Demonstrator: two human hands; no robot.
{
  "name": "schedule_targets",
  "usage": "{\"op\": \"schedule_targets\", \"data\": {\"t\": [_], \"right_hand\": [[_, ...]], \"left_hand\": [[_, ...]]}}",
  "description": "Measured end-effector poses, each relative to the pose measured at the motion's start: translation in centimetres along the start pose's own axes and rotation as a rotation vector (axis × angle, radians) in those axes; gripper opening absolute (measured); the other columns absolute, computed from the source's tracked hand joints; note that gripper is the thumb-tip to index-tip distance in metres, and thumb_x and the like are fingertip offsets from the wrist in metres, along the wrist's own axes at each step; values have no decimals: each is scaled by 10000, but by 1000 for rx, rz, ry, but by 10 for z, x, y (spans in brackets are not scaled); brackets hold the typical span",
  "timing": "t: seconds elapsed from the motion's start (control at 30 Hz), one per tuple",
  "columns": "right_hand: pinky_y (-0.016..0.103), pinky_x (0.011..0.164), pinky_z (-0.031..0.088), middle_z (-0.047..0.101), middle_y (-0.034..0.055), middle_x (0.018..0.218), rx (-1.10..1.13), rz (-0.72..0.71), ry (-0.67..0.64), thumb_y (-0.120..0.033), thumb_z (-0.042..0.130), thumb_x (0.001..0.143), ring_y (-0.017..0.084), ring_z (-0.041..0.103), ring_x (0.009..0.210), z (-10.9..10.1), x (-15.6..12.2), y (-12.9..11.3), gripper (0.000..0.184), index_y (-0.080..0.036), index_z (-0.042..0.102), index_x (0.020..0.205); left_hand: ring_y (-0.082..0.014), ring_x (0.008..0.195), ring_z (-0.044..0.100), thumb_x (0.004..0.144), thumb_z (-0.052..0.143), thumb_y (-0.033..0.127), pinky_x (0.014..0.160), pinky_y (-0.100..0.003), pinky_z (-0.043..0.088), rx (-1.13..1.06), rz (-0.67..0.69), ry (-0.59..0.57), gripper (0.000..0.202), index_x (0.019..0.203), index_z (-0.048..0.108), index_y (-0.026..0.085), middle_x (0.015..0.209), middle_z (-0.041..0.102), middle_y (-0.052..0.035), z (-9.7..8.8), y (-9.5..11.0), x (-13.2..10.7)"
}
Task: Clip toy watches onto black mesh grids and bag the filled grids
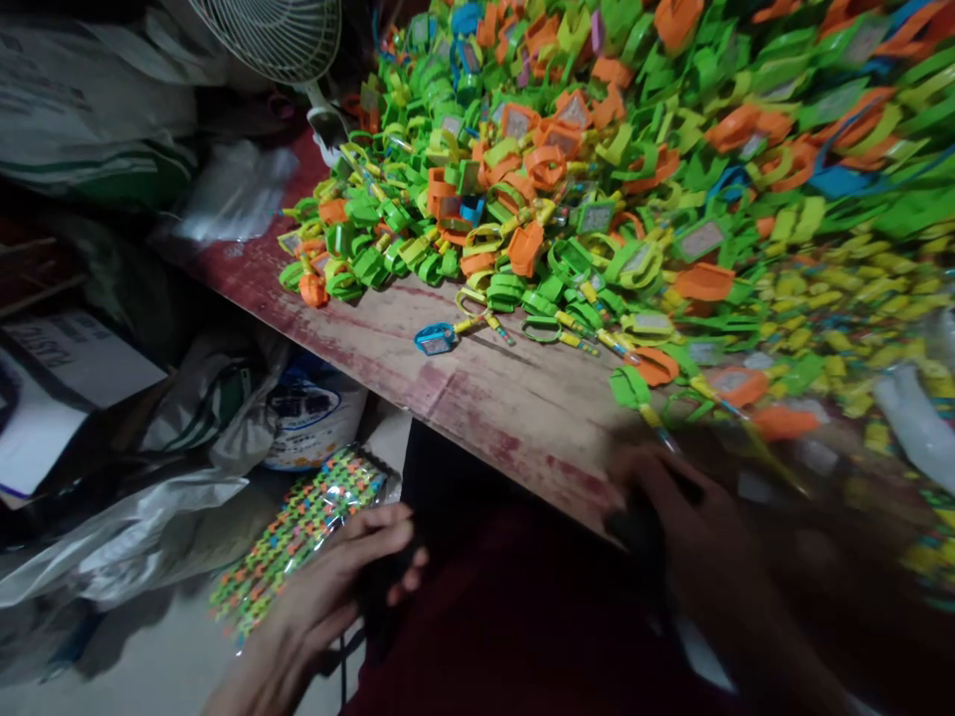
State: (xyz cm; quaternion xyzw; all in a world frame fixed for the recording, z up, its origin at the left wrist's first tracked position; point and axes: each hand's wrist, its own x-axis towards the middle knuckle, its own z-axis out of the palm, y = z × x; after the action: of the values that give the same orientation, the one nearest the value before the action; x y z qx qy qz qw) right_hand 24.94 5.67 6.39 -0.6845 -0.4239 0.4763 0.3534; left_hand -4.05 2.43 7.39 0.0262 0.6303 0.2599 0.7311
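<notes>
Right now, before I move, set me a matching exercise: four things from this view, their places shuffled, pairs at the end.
Things
1. white fan
2. foremost blue band
3. multicoloured packet
4. clear plastic bags

Places
A. below the table, beside the left hand
B. on the table's left part, left of the pile
C. at the top of the view
D. on the tabletop, at the pile's front

Pairs: 1-C, 2-D, 3-A, 4-B
</notes>
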Motion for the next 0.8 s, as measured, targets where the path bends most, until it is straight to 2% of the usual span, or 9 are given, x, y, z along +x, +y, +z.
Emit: {"op": "schedule_targets", "data": {"t": [0.07,0.13,0.23,0.3,0.37,0.53,0.73,0.8], "right_hand": [[216,412,383,439,-23,589,151,85,2,-597,562,816,114,427,497,25,12,0,419,-205,526,673],[198,394,367,455,-25,598,171,104,-72,-570,545,805,107,437,493,52,19,4,394,-197,536,680],[198,440,384,526,-4,622,34,-11,-276,-494,466,856,115,479,536,81,16,12,354,-196,566,694],[210,481,400,535,-1,619,-14,-75,-361,-466,426,887,118,484,548,92,9,18,355,-198,567,702],[221,503,407,532,-4,618,-17,-100,-346,-462,406,907,121,484,548,96,3,23,360,-202,563,714],[245,609,445,552,-1,633,-36,-195,-207,-423,397,939,134,512,592,97,-1,29,348,-207,564,723],[258,660,449,595,16,669,-93,-313,-204,-341,380,962,145,544,634,100,-4,27,305,-213,530,730],[253,643,447,586,14,658,-91,-362,-240,-312,370,964,142,539,620,102,-5,26,292,-217,509,725]], "left_hand": [[-129,523,591,466,922,284,440,-189,386,29,-83,-101,465,787,610,160,616,639,1,20,-8,13],[-126,539,599,462,923,298,460,-188,381,45,-119,-160,451,755,609,162,620,653,0,30,-17,20],[-118,544,606,487,919,337,482,-186,376,47,-117,-190,429,730,612,161,623,674,-2,30,-25,23],[-112,537,606,494,919,363,484,-183,372,14,-99,-195,440,726,607,159,625,689,-10,25,-28,24],[-112,532,609,487,925,375,483,-183,369,-33,-89,-190,467,741,596,161,632,704,-23,21,-29,24],[-106,520,605,468,934,368,479,-180,353,-65,-93,-194,504,752,572,162,636,713,-32,17,-30,23],[-101,509,585,476,926,388,482,-179,340,-26,-99,-207,498,749,574,166,616,700,-16,17,-33,23],[-106,514,582,504,915,396,484,-189,341,-14,-82,-219,467,729,579,164,622,695,-17,17,-36,25]]}}
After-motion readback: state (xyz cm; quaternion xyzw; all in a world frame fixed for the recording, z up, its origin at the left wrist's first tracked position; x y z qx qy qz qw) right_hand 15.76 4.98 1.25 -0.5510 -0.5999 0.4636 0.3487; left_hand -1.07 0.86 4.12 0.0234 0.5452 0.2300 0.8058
